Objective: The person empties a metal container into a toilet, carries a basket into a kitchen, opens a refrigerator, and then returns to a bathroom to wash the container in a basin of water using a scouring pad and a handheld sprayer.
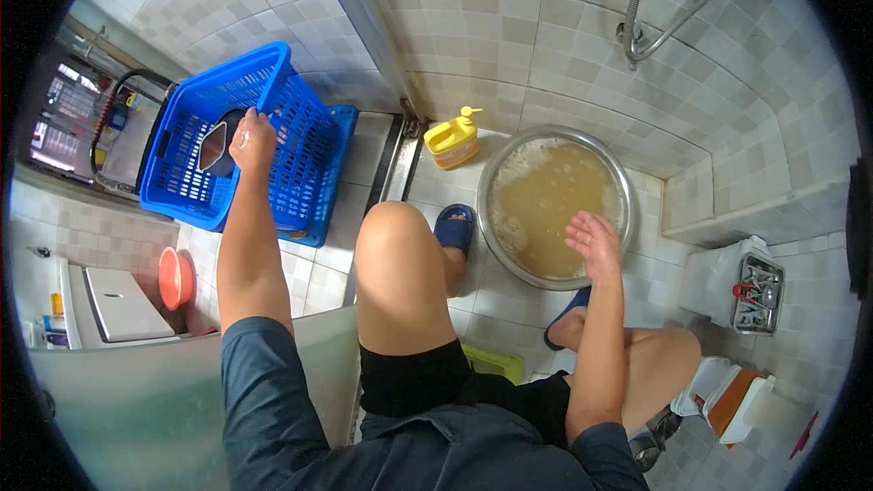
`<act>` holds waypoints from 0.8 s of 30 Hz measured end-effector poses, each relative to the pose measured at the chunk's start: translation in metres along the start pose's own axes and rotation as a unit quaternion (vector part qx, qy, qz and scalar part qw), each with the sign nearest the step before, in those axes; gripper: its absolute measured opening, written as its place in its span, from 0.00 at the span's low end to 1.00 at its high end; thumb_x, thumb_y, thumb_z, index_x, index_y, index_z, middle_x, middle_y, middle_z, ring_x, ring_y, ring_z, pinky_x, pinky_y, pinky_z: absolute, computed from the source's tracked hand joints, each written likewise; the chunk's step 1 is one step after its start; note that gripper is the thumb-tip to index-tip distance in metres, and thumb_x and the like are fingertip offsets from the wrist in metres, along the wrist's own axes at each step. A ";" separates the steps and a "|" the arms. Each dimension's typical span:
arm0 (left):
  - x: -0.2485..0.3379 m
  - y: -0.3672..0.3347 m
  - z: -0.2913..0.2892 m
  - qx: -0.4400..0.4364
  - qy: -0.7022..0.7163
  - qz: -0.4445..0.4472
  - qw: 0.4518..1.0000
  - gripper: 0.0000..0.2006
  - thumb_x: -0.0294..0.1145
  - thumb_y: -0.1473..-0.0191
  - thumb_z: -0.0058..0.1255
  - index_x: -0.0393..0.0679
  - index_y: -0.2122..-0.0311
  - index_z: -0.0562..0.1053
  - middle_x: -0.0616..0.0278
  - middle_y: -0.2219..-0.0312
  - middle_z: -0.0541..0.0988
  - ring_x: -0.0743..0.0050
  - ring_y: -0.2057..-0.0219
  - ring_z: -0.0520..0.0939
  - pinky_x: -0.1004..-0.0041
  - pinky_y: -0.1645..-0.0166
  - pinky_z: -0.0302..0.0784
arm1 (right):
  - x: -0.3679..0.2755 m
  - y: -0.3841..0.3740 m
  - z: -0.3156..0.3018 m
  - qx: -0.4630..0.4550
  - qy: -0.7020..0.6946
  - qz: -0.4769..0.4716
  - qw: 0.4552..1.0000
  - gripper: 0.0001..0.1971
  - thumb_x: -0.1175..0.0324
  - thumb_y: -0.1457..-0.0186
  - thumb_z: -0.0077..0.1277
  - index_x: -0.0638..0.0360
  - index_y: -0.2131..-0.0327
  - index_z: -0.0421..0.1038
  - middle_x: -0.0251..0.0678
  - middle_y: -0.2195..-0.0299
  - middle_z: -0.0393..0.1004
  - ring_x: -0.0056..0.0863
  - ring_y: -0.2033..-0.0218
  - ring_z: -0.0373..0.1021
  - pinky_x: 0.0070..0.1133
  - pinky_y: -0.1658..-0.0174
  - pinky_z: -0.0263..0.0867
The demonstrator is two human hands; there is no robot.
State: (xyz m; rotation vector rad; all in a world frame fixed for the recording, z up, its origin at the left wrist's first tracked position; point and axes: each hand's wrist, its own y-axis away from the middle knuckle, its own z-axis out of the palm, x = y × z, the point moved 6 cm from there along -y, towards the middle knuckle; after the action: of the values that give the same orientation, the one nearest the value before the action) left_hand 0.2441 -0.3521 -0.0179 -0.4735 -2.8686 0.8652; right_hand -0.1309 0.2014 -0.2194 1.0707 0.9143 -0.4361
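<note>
My left hand reaches out to the blue plastic basket, its back up and wet with a little foam. Its fingers close on the edge of a dark object with a pale-rimmed, brownish face; what kind of thing it is cannot be made out. That object is inside the basket, near its left part. Over the right front rim of a wide metal basin hovers my right hand, fingers stretched and holding nothing. Cloudy, yellowish-brown water with foam along its edge fills the basin.
A yellow pump bottle stands left of the basin. The basket rests on a blue stand beyond a metal door track. A frosted panel is at lower left, an orange-pink tub behind it. At right is a utensil holder.
</note>
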 end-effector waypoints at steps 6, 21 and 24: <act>-0.001 -0.012 0.000 -0.142 -0.002 -0.048 0.989 0.19 0.43 0.39 0.36 0.47 0.49 0.72 0.49 0.54 0.79 0.45 0.53 0.79 0.50 0.49 0.72 | -0.048 0.032 0.012 0.029 0.365 -0.245 0.898 0.28 0.59 0.42 0.51 0.65 0.42 0.62 0.48 0.48 0.70 0.43 0.51 0.70 0.33 0.45 0.64; 0.325 0.119 -0.088 -0.363 0.344 0.236 0.833 0.24 0.46 0.47 0.54 0.36 0.52 0.76 0.39 0.57 0.79 0.46 0.54 0.80 0.61 0.46 0.73 | -0.112 0.062 -0.025 -0.099 0.478 -0.191 0.852 0.22 0.60 0.41 0.50 0.66 0.49 0.68 0.52 0.54 0.75 0.45 0.52 0.72 0.33 0.50 0.67; 0.339 0.150 -0.073 -0.347 0.367 0.239 0.830 0.22 0.45 0.47 0.55 0.37 0.54 0.77 0.40 0.58 0.79 0.46 0.55 0.80 0.60 0.49 0.74 | -0.070 0.030 -0.036 -0.079 0.532 -0.136 0.832 0.21 0.60 0.41 0.49 0.68 0.50 0.69 0.52 0.57 0.76 0.47 0.56 0.73 0.34 0.52 0.67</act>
State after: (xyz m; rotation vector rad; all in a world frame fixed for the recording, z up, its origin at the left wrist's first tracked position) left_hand -0.0233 -0.0849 -0.0358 -1.2893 -2.2245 -0.3649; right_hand -0.1656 0.2389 -0.1522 1.0010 2.0761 0.0669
